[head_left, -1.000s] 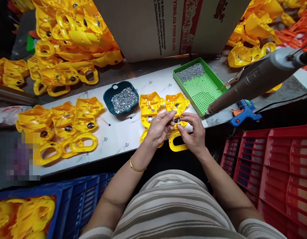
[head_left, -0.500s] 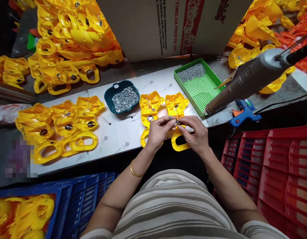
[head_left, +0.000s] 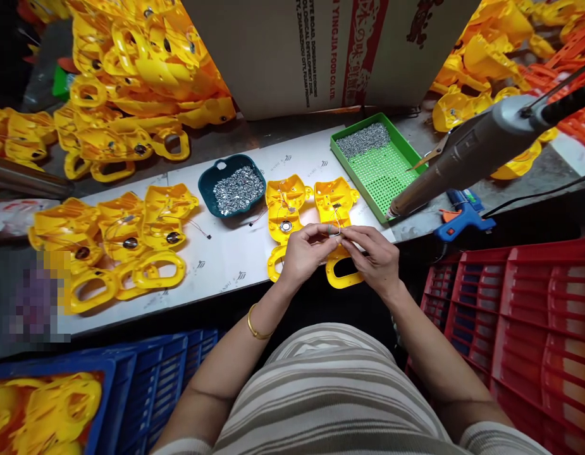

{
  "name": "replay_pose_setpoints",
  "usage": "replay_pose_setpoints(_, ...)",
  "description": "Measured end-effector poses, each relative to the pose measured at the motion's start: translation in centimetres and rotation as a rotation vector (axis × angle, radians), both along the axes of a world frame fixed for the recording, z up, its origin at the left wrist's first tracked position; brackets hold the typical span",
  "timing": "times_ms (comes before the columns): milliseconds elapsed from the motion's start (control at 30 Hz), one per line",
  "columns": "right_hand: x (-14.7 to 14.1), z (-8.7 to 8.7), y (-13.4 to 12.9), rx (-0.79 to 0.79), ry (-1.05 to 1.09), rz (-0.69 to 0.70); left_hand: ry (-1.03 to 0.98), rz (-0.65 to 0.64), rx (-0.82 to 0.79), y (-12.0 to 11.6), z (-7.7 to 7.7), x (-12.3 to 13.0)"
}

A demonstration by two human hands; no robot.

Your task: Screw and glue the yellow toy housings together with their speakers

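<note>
A dark-teal plastic bowl [head_left: 207, 193] and green perforated plastic tray [head_left: 386, 172] hold silvery pieces [head_left: 238, 189]. Left hand [head_left: 303, 255] and right hand [head_left: 379, 258], fingertips pinched closed (on what, I cannot tell), are above a yellow plastic shell [head_left: 326, 198], its long axis front-to-back, oval handle loop [head_left: 345, 282] pointing nearward.

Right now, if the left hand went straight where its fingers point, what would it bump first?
The left hand would probably bump the right hand first; they look very close, though depth is unclear.
</note>
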State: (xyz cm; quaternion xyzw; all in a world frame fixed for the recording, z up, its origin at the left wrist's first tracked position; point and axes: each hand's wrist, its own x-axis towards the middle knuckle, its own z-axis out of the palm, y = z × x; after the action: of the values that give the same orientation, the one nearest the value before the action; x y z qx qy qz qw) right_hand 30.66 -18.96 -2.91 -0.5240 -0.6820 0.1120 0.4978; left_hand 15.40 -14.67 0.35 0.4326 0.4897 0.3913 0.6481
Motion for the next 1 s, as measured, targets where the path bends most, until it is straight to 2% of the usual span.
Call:
replay_pose_setpoints(167,0.4,0.4,0.2,-0.056,0.042,-0.005,0.121,0.043,0.072,0.3,-0.5,-0.6)
replay_pose_setpoints(367,1.2,0.8,0.3,-0.108,0.019,0.040,0.408,0.073,0.334,2.2,-0.5,-3.2)
replay_pose_setpoints(433,1.3,0.9,0.4,-0.117,-0.006,0.112,0.522,-0.027,0.467,3.4,0.1,-3.7)
replay_pose_setpoints(600,1.3,1.3,0.3,-0.128,-0.081,0.231,0.667,-0.429,0.720,5.9,2.3,-3.0)
replay_pose_setpoints(667,1.2,1.4,0.1,-0.160,-0.091,0.257,0.670,-0.460,0.721,6.1,2.7,-2.3)
replay_pose_setpoints(767,1.2,1.3,-0.3,-0.174,-0.088,0.267,0.624,-0.356,0.558,5.8,2.5,-1.4)
replay_pose_setpoints(833,1.1,1.2,-0.5,-0.161,-0.081,0.245,0.615,-0.343,0.470,5.6,2.0,-1.1)
replay_pose_setpoints(900,1.0,1.1,-0.7,-0.144,-0.077,0.226,0.684,-0.403,0.492,5.5,1.6,-0.9)
replay_pose_setpoints(1000,0.5,0.9,-0.8,-0.135,-0.120,0.215,0.927,-0.536,0.623,5.5,1.6,-0.6)
